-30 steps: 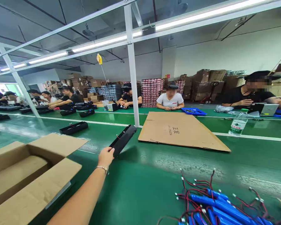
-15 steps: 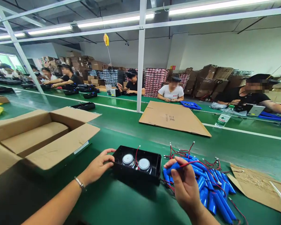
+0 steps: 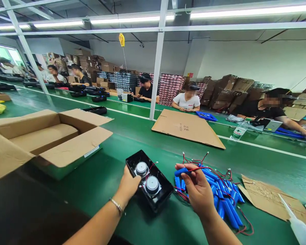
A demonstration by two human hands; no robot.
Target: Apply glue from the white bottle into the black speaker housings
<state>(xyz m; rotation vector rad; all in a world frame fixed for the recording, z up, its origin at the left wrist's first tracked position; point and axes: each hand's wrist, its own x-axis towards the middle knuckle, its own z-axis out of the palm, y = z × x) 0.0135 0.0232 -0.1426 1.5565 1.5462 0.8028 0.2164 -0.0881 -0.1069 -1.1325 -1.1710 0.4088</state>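
Note:
My left hand grips the near left side of a black speaker housing, thumb over its rim. Two round silver speakers sit inside the housing, with thin red wires beside them. The housing lies turned at an angle on the green bench. In my right hand is a blue battery pack, pinched between thumb and fingers, its red wire trailing over the hand to the right. Behind and beside that hand lies a heap of blue battery packs with red and black leads and white plugs.
An open cardboard box stands at left. A flat cardboard sheet lies ahead, near a water bottle. At right are a cardboard piece with small bits and a white nozzled bottle. Several people work across the bench.
My left hand has moved right and swung the speaker housing from nearly square to a diagonal angle. The right hand still holds the battery pack, a little farther from the heap's middle.

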